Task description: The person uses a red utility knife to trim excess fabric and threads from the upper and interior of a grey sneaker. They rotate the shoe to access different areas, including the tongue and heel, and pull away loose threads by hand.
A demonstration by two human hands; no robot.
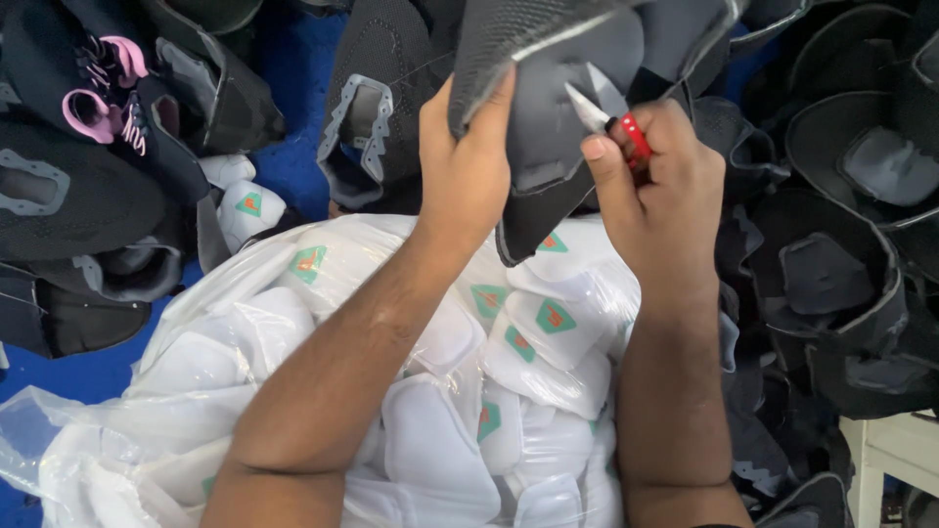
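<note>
My left hand grips the edge of a black mesh shoe upper held up in front of me. My right hand holds small red-handled snips, their silver blades open and touching the upper's grey inner lining. Both forearms reach over a clear plastic bag stuffed with white padded tongue pieces bearing green and orange diamond labels.
Piles of black shoe uppers lie right and left, some with grey trim, one with pink loops. Blue floor shows between them. A white stool corner sits at lower right. Loose white tongue pieces lie left of the bag.
</note>
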